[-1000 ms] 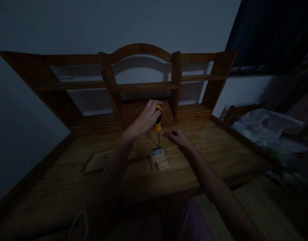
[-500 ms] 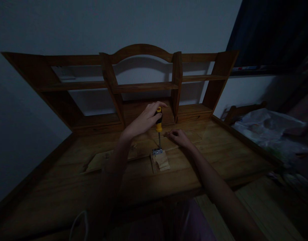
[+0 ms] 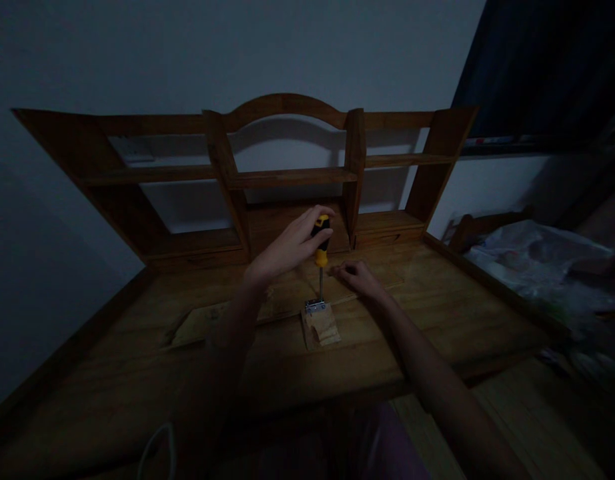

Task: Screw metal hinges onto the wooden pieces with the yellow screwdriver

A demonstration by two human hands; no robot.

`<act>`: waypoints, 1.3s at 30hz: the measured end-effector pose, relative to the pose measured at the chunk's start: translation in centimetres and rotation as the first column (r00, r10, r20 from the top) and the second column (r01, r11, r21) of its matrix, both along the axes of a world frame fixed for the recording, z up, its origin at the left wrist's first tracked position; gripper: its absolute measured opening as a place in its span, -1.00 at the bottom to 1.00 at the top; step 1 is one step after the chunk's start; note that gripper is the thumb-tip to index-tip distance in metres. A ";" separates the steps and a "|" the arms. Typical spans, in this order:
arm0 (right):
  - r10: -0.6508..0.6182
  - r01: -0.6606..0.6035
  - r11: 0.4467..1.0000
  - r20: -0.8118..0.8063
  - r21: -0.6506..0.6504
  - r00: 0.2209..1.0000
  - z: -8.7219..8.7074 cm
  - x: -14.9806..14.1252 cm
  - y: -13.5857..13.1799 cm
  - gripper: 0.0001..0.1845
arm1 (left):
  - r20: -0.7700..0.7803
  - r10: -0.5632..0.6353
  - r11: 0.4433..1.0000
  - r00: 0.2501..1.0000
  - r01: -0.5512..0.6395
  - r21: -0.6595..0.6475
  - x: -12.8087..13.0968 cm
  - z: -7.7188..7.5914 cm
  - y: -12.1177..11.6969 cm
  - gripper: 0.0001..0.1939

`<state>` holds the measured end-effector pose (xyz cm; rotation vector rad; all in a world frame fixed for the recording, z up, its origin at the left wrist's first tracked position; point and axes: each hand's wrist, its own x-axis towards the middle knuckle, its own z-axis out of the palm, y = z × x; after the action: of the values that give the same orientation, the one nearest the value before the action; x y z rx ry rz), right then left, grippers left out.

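Observation:
My left hand (image 3: 300,243) is wrapped around the top of a yellow-and-black screwdriver (image 3: 321,255), its thumb pressed along the handle. The screwdriver stands nearly upright, its shaft running down to a small metal hinge (image 3: 315,305). That hinge lies at the back edge of a small wood piece (image 3: 323,328) with a rough, broken surface. To the right of the shaft, my right hand (image 3: 355,275) rests low with curled, pinched fingers; what they hold, if anything, cannot be made out. Beneath both hands lies a long thin wooden board (image 3: 200,323), partly hidden by my left forearm.
Everything lies on a wooden desk (image 3: 387,327) with a raised rim at the right. A wooden shelf unit (image 3: 292,177) stands along its back, against the wall. Beyond the right edge are plastic bags (image 3: 537,253). A pale cord loop (image 3: 157,443) hangs at the lower left.
My left hand has turned slightly on the screwdriver handle, its fingers now lying further over the top. The right hand stays in place. The whole view has shifted a little.

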<state>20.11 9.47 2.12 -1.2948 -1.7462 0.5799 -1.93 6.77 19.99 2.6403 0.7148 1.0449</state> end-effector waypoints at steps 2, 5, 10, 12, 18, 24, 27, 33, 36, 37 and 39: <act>0.009 -0.009 1.000 0.005 0.000 1.000 0.0 0.0 0.0 -0.65 | 0.026 0.053 0.998 0.998 -0.054 0.022 0.1 -0.3 0.3 -0.75; 0.014 -0.014 1.000 0.012 0.004 1.000 0.1 0.0 -0.1 -0.66 | 0.054 0.186 0.980 0.981 -0.189 0.068 0.6 -0.8 0.3 -0.79; 0.015 -0.015 1.000 0.025 0.011 1.000 0.2 0.0 -0.3 -0.66 | 0.045 0.103 0.995 0.994 -0.102 -0.018 0.8 -0.7 0.0 -0.77; 0.010 -0.010 1.000 0.028 0.008 1.000 0.2 0.0 -0.3 -0.65 | 0.046 0.015 0.997 0.999 -0.011 -0.074 0.4 -0.3 0.2 -0.74; 0.007 -0.007 1.000 0.026 0.012 1.000 0.2 0.0 -0.3 -0.66 | 0.048 0.141 0.989 0.989 -0.142 0.029 0.4 -0.5 0.1 -0.71; 0.012 -0.013 1.000 0.029 0.012 0.999 0.7 -0.1 -0.5 -0.67 | 0.024 0.123 0.992 0.992 -0.123 0.022 0.7 -0.3 -0.5 -0.67; 0.015 -0.015 1.000 0.030 0.008 0.999 0.8 -0.2 -0.6 -0.65 | -0.016 0.029 1.000 0.999 -0.029 -0.008 0.3 0.0 -0.2 -0.66; -0.004 0.003 1.000 0.040 0.014 0.999 0.6 -0.1 -0.5 -0.63 | 0.015 0.163 0.985 0.986 -0.164 0.059 0.8 -0.4 -0.7 -0.65; -0.002 0.001 1.000 0.043 0.020 0.999 0.7 -0.1 -0.4 -0.63 | -0.008 0.123 0.992 0.992 -0.123 0.038 0.9 -0.4 -0.8 -0.67; 0.000 0.000 1.000 0.043 0.020 0.999 0.7 -0.2 -0.4 -0.63 | -0.019 0.100 0.995 0.995 -0.099 0.026 0.8 -0.4 -0.7 -0.67; 0.001 -0.002 1.000 0.043 0.015 0.999 0.7 -0.2 -0.5 -0.63 | -0.033 0.062 0.998 0.997 -0.062 0.011 0.5 -0.3 -0.4 -0.65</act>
<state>19.94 9.01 2.85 -1.3041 -1.7837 0.5426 -1.44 6.40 19.66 2.6663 0.8056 1.0249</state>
